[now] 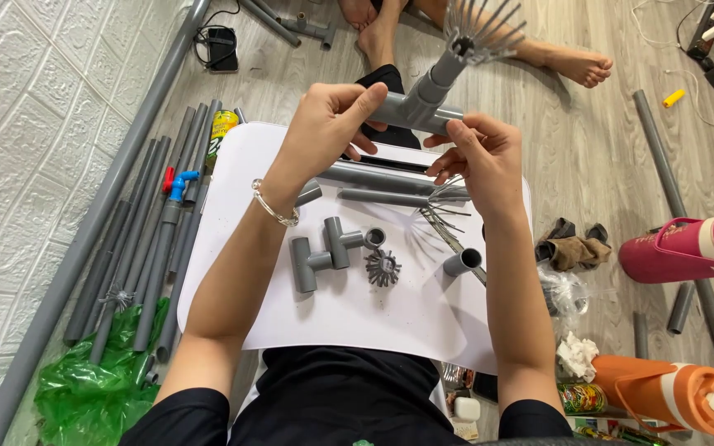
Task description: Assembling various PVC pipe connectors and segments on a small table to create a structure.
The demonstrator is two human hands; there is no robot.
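Note:
My left hand (328, 128) and my right hand (483, 157) both grip a grey plastic tee pipe fitting (417, 112), held above a white board (349, 318). A short pipe rises from the tee and ends in a fan of thin grey spikes (481, 29). The left hand holds the tee's left end, the right hand its right end. On the board lie two joined grey tee fittings (321, 254), a small spiked disc (383, 268), a short pipe stub (462, 262), two grey pipes (382, 186) and another spiked piece (444, 216).
Several long grey pipes (138, 248) lie on the floor at left beside a green plastic bag (92, 388). A pink bottle (692, 246) and an orange bottle (671, 392) lie at right. Another person's bare feet (572, 62) rest beyond the board. More pipes (671, 182) lie at right.

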